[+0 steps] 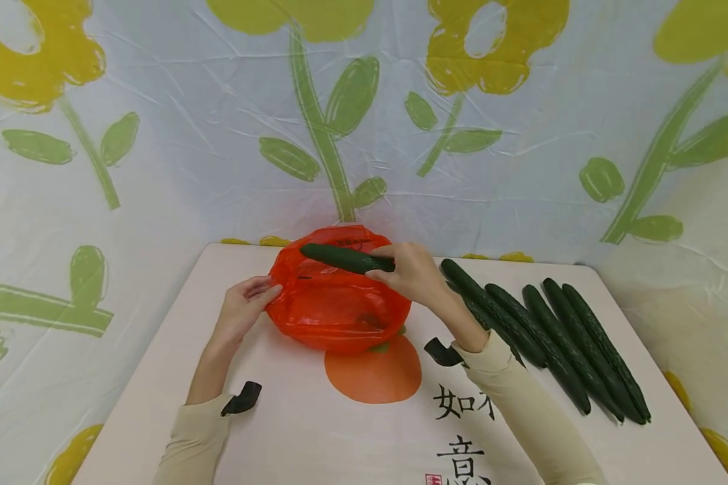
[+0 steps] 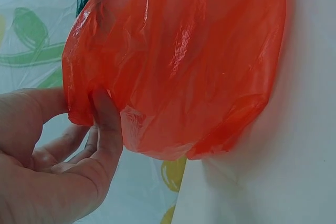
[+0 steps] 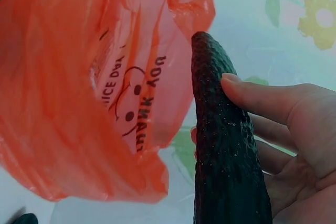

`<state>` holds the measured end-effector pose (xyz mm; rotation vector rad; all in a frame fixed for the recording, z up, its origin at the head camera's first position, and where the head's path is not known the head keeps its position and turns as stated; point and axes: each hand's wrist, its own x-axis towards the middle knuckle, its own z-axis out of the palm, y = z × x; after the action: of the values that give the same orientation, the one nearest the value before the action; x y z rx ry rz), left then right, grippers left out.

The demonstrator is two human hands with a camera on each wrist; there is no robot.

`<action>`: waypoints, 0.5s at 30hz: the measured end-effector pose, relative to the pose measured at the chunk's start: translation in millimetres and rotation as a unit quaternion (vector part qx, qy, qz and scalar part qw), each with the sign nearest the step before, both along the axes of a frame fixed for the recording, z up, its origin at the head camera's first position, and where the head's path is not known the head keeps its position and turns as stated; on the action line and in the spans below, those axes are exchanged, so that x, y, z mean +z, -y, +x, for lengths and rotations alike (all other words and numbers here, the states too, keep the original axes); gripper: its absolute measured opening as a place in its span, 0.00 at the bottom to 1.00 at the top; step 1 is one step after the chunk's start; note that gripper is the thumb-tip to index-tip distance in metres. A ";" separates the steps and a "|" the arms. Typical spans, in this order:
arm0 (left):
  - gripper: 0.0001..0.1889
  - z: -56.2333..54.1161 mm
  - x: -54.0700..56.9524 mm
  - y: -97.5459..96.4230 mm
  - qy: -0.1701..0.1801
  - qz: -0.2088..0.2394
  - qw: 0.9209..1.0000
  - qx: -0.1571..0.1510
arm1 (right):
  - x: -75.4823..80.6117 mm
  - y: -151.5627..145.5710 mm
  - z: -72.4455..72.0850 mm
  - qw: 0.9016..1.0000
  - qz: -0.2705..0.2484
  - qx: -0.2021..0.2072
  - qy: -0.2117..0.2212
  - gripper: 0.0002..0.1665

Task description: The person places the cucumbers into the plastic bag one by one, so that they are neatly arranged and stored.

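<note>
A red plastic bag (image 1: 334, 310) stands at the far middle of the table, its mouth spread wide. On its left side my left hand (image 1: 245, 306) pinches the rim between thumb and fingers, and the left wrist view shows the thin film (image 2: 178, 77) bunched there. My right hand (image 1: 412, 269) grips a dark green cucumber (image 1: 342, 258) near one end and holds it level over the bag's opening. In the right wrist view the bumpy cucumber (image 3: 220, 140) lies between thumb and fingers, beside the bag's printed inner wall (image 3: 136, 93).
Several more cucumbers (image 1: 558, 343) lie side by side, slanting, on the right of the pale table (image 1: 291, 424). An orange print and black lettering (image 1: 461, 444) mark the tabletop. A flower-patterned sheet (image 1: 218, 135) hangs right behind the table's far edge.
</note>
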<state>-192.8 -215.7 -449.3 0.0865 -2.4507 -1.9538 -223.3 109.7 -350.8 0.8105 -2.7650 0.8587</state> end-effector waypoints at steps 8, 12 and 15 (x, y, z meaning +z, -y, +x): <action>0.25 -1.6 -1.6 -1.6 -0.001 -0.021 1.000 0.002 | 2.4 16.4 -6.5 0.999 0.042 0.020 0.004 0.22; 0.25 -0.7 -1.0 -1.1 -0.011 -0.028 1.000 0.007 | 3.6 26.6 -11.0 0.997 0.070 0.031 0.011 0.20; 0.25 0.3 -1.3 -0.9 -0.018 -0.027 0.999 0.006 | 3.5 34.6 -15.4 0.995 0.089 0.035 0.010 0.18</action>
<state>-192.5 -214.7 -450.5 0.0661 -2.4723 -1.8655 -238.7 75.2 -347.3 0.9386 -2.8765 0.6402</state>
